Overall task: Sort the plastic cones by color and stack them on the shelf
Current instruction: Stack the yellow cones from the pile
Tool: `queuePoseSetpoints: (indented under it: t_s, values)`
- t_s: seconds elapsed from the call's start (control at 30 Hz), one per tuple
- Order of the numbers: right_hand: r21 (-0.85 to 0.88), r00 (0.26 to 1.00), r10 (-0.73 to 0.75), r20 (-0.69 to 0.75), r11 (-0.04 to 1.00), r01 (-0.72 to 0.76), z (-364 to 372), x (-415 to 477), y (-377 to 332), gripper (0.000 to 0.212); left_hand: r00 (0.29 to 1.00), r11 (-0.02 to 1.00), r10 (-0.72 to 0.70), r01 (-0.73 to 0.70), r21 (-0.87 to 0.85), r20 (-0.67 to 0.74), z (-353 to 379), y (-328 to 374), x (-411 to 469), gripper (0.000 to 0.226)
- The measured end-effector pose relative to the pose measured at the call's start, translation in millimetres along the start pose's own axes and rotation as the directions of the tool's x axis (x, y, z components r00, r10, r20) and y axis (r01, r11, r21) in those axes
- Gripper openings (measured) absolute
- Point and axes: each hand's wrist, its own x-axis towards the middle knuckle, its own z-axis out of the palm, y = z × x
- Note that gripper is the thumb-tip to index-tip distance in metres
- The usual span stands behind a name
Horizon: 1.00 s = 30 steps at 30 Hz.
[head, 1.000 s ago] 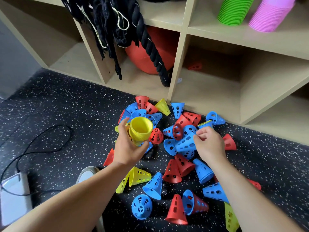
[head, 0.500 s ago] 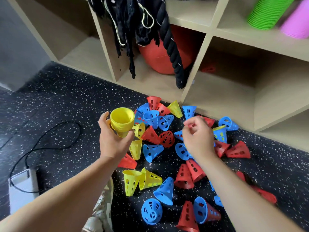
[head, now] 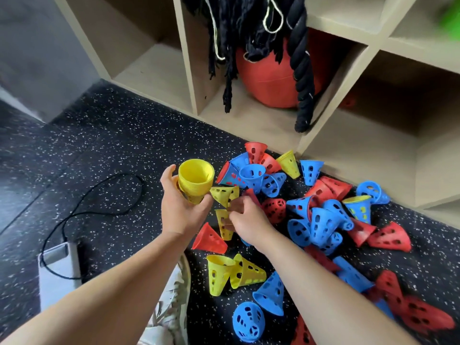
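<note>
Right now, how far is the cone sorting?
Done: the left hand holds a stack of yellow perforated plastic cones. In hand: the right hand is at a loose yellow cone. Left: red, blue and yellow cones litter the speckled floor; the stack is not shelved.

Left arm: bare forearm, reaching forward from the lower left.
Left hand: thumb and fingers curled round a stack of yellow cones.
Right arm: bare forearm, entering from the lower right.
Right hand: knuckles up, fingers curled downward (blurred, so grip unclear).
</note>
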Motion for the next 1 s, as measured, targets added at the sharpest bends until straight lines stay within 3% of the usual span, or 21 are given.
queuePoseSetpoints:
  t_s: [0.1, 0.17, 0.23, 0.3, 0.37, 0.43, 0.5, 0.57, 0.63, 0.73, 0.8, 0.87, 1.0]
  values:
    - [-0.22, 0.999, -0.046, -0.027, 0.975, 0.039, -1.9, -5.4, -0.8, 0.025, 0.999, 1.0, 0.008, -0.008, 0.008, 0.031, 1.8, 0.9, -0.6, 0.092]
    - [-0.201, 0.987, -0.126, -0.101, 0.974, 0.104, -5.2, -11.2, -2.9, 0.016, 0.998, 1.0, 0.023, -0.023, 0.007, 0.056, 2.7, 1.0, -2.1, 0.094]
    - [-0.069, 0.944, -0.211, -0.253, 0.977, 0.2, -10.3, -20.7, -9.2, 0.01, 0.996, 1.0, 0.025, -0.026, 0.016, 0.081, 3.2, 1.4, -5.2, 0.095]
    - [0.093, 0.848, -0.304, -0.434, 0.921, 0.377, -20.0, -32.0, -21.0, 0.014, 0.995, 0.999, 0.031, -0.033, 0.024, 0.097, 3.8, 2.6, -9.6, 0.095]
    - [0.198, 0.731, -0.406, -0.548, 0.786, 0.585, -31.9, -44.4, -37.6, 0.018, 0.992, 0.998, 0.058, -0.061, 0.02, 0.114, 4.7, 5.0, -14.1, 0.095]
    - [0.23, 0.643, -0.502, -0.579, 0.655, 0.719, -38.8, -56.6, -54.5, 0.021, 0.988, 0.997, 0.071, -0.074, 0.014, 0.136, 5.8, 8.0, -18.1, 0.095]
    - [0.196, 0.593, -0.59, -0.548, 0.599, 0.777, -40.8, -63.9, -66.0, 0.022, 0.983, 0.996, 0.089, -0.093, 0.014, 0.163, 7.4, 11.6, -21.8, 0.096]
    - [0.169, 0.623, -0.637, -0.453, 0.625, 0.762, -38.9, -63.5, -70.0, 0.018, 0.977, 0.994, 0.105, -0.109, 0.013, 0.186, 8.7, 15.1, -25.6, 0.098]
    - [0.152, 0.712, -0.615, -0.339, 0.711, 0.686, -35.1, -59.7, -66.4, 0.011, 0.976, 0.994, 0.108, -0.11, 0.005, 0.187, 9.5, 17.8, -28.4, 0.098]
    - [0.165, 0.742, -0.569, -0.354, 0.743, 0.649, -32.0, -59.0, -52.1, 0.008, 0.985, 0.996, 0.085, -0.085, -0.003, 0.153, 8.7, 20.3, -29.2, 0.098]
    - [0.256, 0.753, -0.481, -0.449, 0.738, 0.624, -32.1, -58.5, -44.9, 0.008, 0.988, 0.997, 0.076, -0.077, 0.005, 0.132, 6.0, 18.3, -27.6, 0.098]
    - [0.374, 0.812, -0.338, -0.475, 0.758, 0.534, -31.2, -52.1, -38.8, 0.008, 0.99, 0.997, 0.069, -0.072, 0.018, 0.122, 2.5, 12.8, -25.3, 0.097]
    - [0.52, 0.932, -0.16, -0.326, 0.793, 0.318, -23.0, -28.5, -24.1, 0.01, 0.993, 0.998, 0.047, -0.052, 0.043, 0.111, -1.9, 1.5, -19.9, 0.097]
